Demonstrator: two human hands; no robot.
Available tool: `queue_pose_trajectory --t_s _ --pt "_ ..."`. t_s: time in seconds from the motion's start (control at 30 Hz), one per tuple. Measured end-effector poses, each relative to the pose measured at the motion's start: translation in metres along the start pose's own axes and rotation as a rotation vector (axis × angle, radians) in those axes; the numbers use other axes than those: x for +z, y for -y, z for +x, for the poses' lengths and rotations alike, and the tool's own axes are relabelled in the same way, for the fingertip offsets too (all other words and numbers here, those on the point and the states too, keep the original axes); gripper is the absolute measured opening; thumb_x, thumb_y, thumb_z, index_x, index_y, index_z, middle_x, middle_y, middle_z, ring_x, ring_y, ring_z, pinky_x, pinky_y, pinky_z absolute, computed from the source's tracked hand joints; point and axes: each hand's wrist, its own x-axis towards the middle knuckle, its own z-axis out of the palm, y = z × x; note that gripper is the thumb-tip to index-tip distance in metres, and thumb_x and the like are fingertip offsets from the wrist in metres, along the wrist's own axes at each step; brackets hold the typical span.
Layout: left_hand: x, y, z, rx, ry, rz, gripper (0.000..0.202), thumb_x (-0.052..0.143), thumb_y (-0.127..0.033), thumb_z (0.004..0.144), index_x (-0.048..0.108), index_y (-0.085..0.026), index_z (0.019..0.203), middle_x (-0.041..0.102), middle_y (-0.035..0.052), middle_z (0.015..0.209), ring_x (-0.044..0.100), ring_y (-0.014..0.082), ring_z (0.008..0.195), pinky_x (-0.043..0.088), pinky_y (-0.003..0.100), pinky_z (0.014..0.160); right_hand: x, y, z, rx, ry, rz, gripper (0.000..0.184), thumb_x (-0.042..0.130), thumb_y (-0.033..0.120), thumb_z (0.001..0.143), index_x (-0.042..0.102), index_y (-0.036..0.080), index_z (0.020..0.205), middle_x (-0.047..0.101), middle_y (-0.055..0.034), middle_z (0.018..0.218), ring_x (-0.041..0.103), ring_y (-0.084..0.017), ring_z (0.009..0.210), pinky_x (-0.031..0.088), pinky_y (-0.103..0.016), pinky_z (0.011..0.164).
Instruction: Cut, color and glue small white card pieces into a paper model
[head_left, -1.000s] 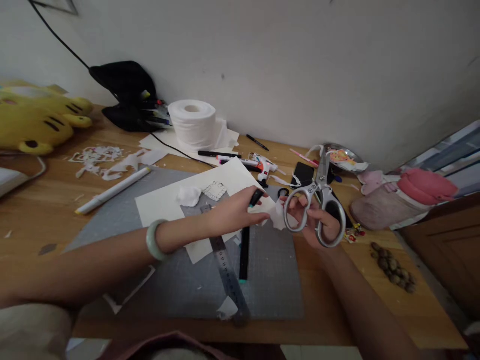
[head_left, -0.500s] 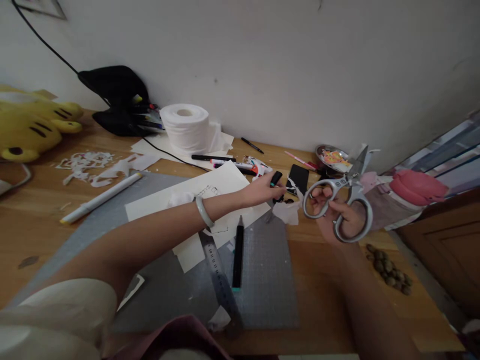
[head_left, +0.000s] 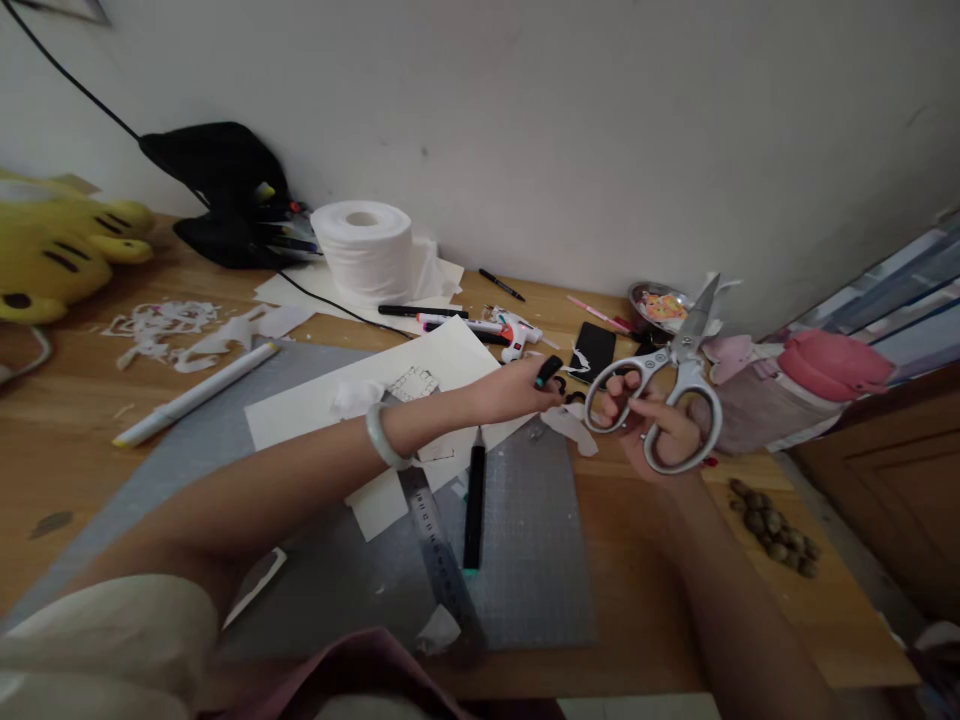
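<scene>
Marker [head_left: 474,510] on mat [head_left: 532,560], perhaps paper [head_left: 465,355] too

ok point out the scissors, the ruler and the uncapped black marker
Scissors [head_left: 685,347]: head view, at the pivot
Ruler [head_left: 438,548]: head view, its flat face
Uncapped black marker [head_left: 475,508]: head view, on the barrel

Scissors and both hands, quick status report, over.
Left hand holding small black cap. Right hand holding scissors. Black marker uncapped on gray mat. White paper scrap between the hands.
</scene>
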Motion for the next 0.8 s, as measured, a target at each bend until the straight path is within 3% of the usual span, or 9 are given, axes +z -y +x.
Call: queue_pose_trajectory --t_s 0.1,0.2,0.27,0.37,0.47,0.57,0.8 --pt "-0.015 0.012 -0.031 -0.133 -0.084 0.245 0.009 0.053 -0.017 0.071 0.054 -0.017 0.080 0.063 0.0033 0.078 0.060 0.0192 0.072 0.044 0.030 0.067 0.012 -0.011 -0.009 0.103 0.146 -0.020 0.022 0.063 0.014 0.061 0.052 0.022 0.078 0.061 0.0034 0.073 0.055 -0.011 0.052 0.043 -0.023 0.045" --pt "-0.019 0.024 -0.070 -0.269 -0.111 0.352 0.011 0.052 -0.024 0.072 0.055 -0.018 0.080 0.063 0.0047 0.077 0.060 0.0207 0.070 0.044 0.031 0.065 0.032 -0.030 -0.026 0.217 0.279 0.084 0.021 0.063 0.018 0.065 0.050 0.021 0.081 0.065 0.0004 0.081 0.058 -0.012 0.054 0.044 -0.023 0.046" --pt "-0.015 0.031 -0.093 -0.320 -0.120 0.346 0.011 0.053 -0.025 0.072 0.056 -0.018 0.080 0.063 0.0042 0.076 0.060 0.0196 0.069 0.044 0.030 0.064 0.048 -0.045 -0.040 0.383 0.352 0.146 0.022 0.064 0.019 0.066 0.049 0.020 0.082 0.067 -0.0024 0.084 0.063 -0.015 0.068 0.050 -0.028 0.059" --pt "-0.004 0.040 -0.116 -0.338 -0.163 0.220 0.012 0.053 -0.027 0.074 0.057 -0.019 0.082 0.063 0.0018 0.076 0.059 0.0171 0.067 0.044 0.027 0.062 0.068 -0.063 -0.059 0.495 0.413 0.249 0.023 0.065 0.019 0.065 0.047 0.019 0.080 0.067 -0.0036 0.085 0.064 -0.017 0.074 0.050 -0.032 0.068" --pt "0.004 0.043 -0.123 -0.369 -0.182 0.113 0.017 0.054 -0.030 0.075 0.057 -0.019 0.088 0.064 0.0012 0.078 0.060 0.0172 0.068 0.045 0.026 0.062 0.079 -0.074 -0.072 0.524 0.392 0.321 0.022 0.063 0.018 0.063 0.048 0.019 0.079 0.064 -0.0017 0.079 0.060 -0.016 0.071 0.047 -0.030 0.067" --pt "0.006 0.041 -0.123 -0.392 -0.175 0.142 0.018 0.057 -0.033 0.075 0.057 -0.019 0.087 0.065 0.0026 0.079 0.062 0.0192 0.069 0.044 0.028 0.062 0.082 -0.080 -0.077 0.531 0.380 0.363 0.021 0.060 0.017 0.057 0.051 0.018 0.076 0.062 -0.0014 0.071 0.054 -0.014 0.068 0.041 -0.027 0.067" --pt "0.009 0.034 -0.121 -0.353 -0.155 0.310 0.009 0.055 -0.025 0.075 0.052 -0.020 0.081 0.065 0.0048 0.079 0.061 0.0211 0.070 0.040 0.028 0.060 0.080 -0.083 -0.078 0.587 0.540 0.273 0.022 0.065 0.023 0.056 0.049 0.020 0.071 0.062 -0.0037 0.070 0.054 -0.020 0.078 0.039 -0.032 0.076"
